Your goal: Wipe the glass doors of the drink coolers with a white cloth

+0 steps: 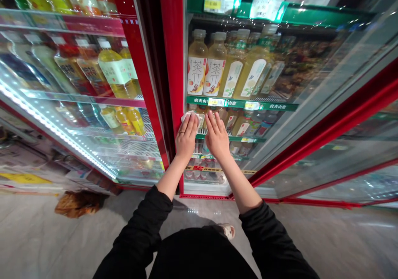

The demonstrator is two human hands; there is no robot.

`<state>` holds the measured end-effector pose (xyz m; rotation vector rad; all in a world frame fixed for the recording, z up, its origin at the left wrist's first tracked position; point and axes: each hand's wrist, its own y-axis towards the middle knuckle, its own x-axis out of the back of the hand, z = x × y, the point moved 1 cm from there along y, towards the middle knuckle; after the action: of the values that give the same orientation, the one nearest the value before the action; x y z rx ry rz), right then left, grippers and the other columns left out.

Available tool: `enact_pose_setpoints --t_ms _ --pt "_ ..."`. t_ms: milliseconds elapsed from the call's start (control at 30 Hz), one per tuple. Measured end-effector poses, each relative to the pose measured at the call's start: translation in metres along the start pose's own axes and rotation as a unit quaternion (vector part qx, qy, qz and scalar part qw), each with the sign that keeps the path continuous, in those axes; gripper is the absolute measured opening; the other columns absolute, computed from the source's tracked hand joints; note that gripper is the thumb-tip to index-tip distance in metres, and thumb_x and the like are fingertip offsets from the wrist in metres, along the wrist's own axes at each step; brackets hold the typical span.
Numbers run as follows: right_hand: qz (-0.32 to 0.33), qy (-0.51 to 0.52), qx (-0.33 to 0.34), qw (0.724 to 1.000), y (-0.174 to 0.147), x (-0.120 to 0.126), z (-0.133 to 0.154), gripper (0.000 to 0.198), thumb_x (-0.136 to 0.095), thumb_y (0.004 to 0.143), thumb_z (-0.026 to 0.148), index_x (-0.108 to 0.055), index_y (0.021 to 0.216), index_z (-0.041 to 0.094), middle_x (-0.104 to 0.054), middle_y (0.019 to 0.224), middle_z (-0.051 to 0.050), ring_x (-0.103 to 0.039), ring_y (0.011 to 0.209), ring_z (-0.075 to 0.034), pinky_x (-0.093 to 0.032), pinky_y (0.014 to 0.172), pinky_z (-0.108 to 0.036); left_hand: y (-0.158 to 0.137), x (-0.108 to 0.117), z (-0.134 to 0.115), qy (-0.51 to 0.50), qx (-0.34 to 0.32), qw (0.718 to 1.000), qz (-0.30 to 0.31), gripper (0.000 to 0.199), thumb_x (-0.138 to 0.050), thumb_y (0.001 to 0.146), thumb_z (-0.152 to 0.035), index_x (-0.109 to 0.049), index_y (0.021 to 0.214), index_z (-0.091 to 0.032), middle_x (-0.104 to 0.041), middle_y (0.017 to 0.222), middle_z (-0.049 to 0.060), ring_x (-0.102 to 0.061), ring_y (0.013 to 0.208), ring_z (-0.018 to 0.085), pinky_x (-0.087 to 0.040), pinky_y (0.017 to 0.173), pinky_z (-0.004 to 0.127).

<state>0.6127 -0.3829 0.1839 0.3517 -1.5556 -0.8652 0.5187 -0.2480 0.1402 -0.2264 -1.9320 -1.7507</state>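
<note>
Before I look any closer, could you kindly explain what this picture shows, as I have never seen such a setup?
There is no machine: someone works bare-handed, seen from a camera worn on the head, looking forward and down. The left hand lies flat over a white wipe, perhaps paper or cloth, near the left edge of a red-framed glass door. The right hand is beside it, fingers extended, palm toward the glass, with nothing visible in it. Behind the glass, bottles stand on shelves.
</note>
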Motion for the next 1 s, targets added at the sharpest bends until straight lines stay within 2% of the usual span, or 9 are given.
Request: enact_pose_setpoints --t_ms 67,167,333,433,500,600,700,833,1000 --pt "-0.007 0.013 0.002 1.000 -0.003 0.000 0.000 0.090 -0.039 0.097 -0.001 -0.014 0.181 0.021 -0.038 0.183 -0.008 -0.022 0.174 -0.027 -0.032 0.142 -0.057 0.012 0.004 0.004 -0.005 -0.008 1.000 0.015 0.078 -0.035 0.110 -0.002 -0.010 0.181 -0.023 -0.034 0.181 0.007 -0.021 0.171 0.019 -0.019 0.144 0.039" --pt "-0.002 0.036 0.004 0.999 -0.009 0.002 -0.001 0.092 -0.038 0.096 -0.001 -0.010 0.181 0.021 -0.035 0.184 -0.008 -0.019 0.175 -0.027 -0.030 0.142 -0.057 0.022 0.012 0.014 0.006 -0.017 1.000 -0.005 0.075 -0.034 0.111 -0.003 -0.014 0.181 -0.022 -0.035 0.181 0.007 -0.016 0.172 0.016 -0.017 0.145 0.038" --pt "0.024 0.059 -0.009 0.998 -0.020 0.005 -0.003 0.095 -0.039 0.097 0.000 -0.004 0.181 0.026 -0.032 0.185 -0.006 -0.018 0.175 -0.027 -0.032 0.142 -0.059 -0.004 0.003 0.006 0.007 -0.002 1.000 0.001 0.071 -0.035 0.110 -0.003 -0.024 0.179 -0.015 -0.040 0.179 0.010 -0.018 0.172 0.019 -0.022 0.144 0.037" --pt "0.016 0.060 -0.016 0.998 -0.027 0.002 -0.005 0.095 -0.039 0.098 0.000 -0.001 0.181 0.027 -0.031 0.186 -0.006 -0.019 0.175 -0.027 -0.033 0.141 -0.059 -0.007 -0.006 -0.005 -0.016 -0.031 0.999 0.019 0.071 -0.035 0.109 -0.002 -0.028 0.178 -0.018 -0.046 0.177 0.007 -0.023 0.170 0.016 -0.024 0.142 0.033" --pt "-0.004 0.056 -0.027 0.998 -0.033 0.001 -0.007 0.096 -0.039 0.098 0.001 0.002 0.181 0.028 -0.028 0.187 -0.006 -0.019 0.175 -0.028 -0.034 0.140 -0.060 0.003 -0.007 -0.004 -0.021 -0.040 0.999 0.023 0.072 -0.036 0.110 -0.003 -0.026 0.179 -0.021 -0.044 0.177 0.005 -0.025 0.170 0.016 -0.023 0.142 0.032" --pt "-0.029 0.040 -0.051 0.997 -0.043 0.001 -0.011 0.096 -0.041 0.098 0.002 0.003 0.181 0.027 -0.025 0.188 -0.007 -0.019 0.174 -0.030 -0.035 0.140 -0.061 0.018 0.000 0.008 -0.029 -0.010 0.999 0.025 0.077 -0.038 0.109 -0.003 -0.016 0.181 -0.022 -0.034 0.181 0.006 -0.022 0.171 0.020 -0.019 0.144 0.038" --pt "-0.031 0.027 -0.070 0.997 -0.050 0.002 -0.015 0.095 -0.042 0.099 0.003 -0.001 0.181 0.026 -0.027 0.187 -0.009 -0.021 0.174 -0.032 -0.035 0.140 -0.063 0.014 0.003 0.013 -0.033 0.029 0.999 0.014 0.082 -0.037 0.108 -0.002 -0.006 0.181 -0.023 -0.030 0.183 0.007 -0.020 0.172 0.022 -0.018 0.145 0.042" --pt "-0.030 0.028 -0.074 0.996 -0.049 -0.001 -0.017 0.092 -0.042 0.099 0.003 -0.006 0.182 0.024 -0.029 0.186 -0.010 -0.019 0.174 -0.031 -0.035 0.140 -0.062 0.001 -0.004 -0.010 -0.019 -0.007 1.000 0.011 0.083 -0.035 0.108 0.001 -0.002 0.180 -0.023 -0.038 0.180 0.008 -0.022 0.170 0.020 -0.023 0.144 0.039" --pt "-0.027 0.022 -0.066 0.997 -0.048 -0.001 -0.023 0.095 -0.041 0.097 0.002 -0.006 0.182 0.026 -0.030 0.186 -0.008 -0.022 0.174 -0.030 -0.035 0.139 -0.061 0.027 -0.010 -0.029 -0.018 -0.034 0.998 0.041 0.075 -0.033 0.110 -0.003 -0.012 0.180 -0.020 -0.037 0.180 0.007 -0.021 0.171 0.019 -0.020 0.144 0.039"
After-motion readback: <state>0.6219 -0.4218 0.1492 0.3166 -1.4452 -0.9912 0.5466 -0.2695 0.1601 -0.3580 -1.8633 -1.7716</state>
